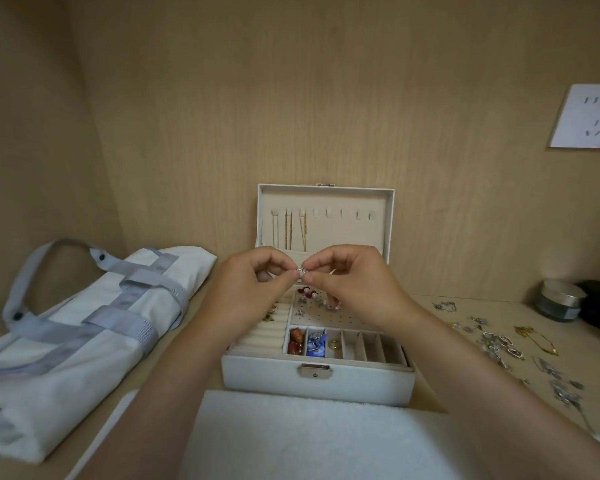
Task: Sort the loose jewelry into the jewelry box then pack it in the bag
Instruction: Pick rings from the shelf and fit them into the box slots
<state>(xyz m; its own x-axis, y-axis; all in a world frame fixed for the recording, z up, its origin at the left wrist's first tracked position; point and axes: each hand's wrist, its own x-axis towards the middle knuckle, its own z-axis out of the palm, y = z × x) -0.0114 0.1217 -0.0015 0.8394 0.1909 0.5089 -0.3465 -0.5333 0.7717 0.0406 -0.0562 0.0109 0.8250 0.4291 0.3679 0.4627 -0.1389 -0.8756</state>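
1. Silver piece (301, 271) pinched between your left grip (253, 289) and right grip (354, 285), above the open jewelry box (317, 386).
2. Loose jewelry (499, 344) lies right of it on the desk (499, 306); bag (84, 323) lies left.

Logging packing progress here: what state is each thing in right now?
jewelry box: lid open, partly filled.
bag: lying flat, left of the box.
silver piece: pinched above the box.
left hand: pinching the silver piece.
right hand: pinching the silver piece.
loose jewelry: scattered right of the box.
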